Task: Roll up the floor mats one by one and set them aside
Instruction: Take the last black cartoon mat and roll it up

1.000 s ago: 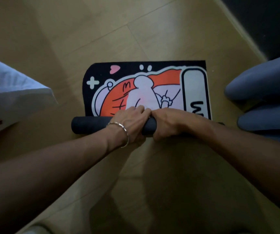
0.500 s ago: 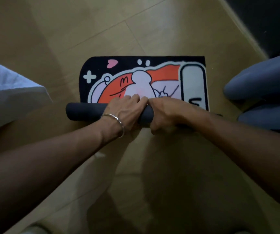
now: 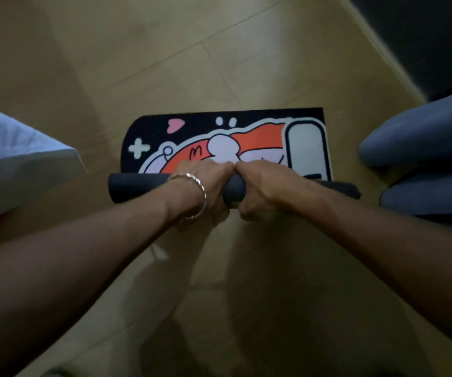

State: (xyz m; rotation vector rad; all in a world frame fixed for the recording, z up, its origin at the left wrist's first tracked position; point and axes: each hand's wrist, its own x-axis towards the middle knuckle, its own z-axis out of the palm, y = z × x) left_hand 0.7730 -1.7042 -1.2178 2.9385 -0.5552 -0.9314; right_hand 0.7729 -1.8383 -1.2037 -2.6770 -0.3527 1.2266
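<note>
A black floor mat (image 3: 192,126) with an orange-and-white cartoon print lies on the tan floor, its near part wound into a dark roll (image 3: 135,186). My left hand (image 3: 205,183), with a bracelet at the wrist, grips the middle of the roll. Right beside it, my right hand (image 3: 263,186) grips the roll too, fingertips touching the left hand's. The roll's right end (image 3: 347,187) sticks out past my right hand. Only a short flat strip of the mat shows beyond the roll.
A white cloth-covered object (image 3: 15,159) with red marks sits at the left. Grey-blue padded shapes (image 3: 420,137) crowd the right side. A dark wall and skirting (image 3: 410,36) run along the upper right. Tan floor tiles stretch beyond the mat.
Both hands have pushed the roll away from me, so the roll is thicker and less of the printed mat lies flat.
</note>
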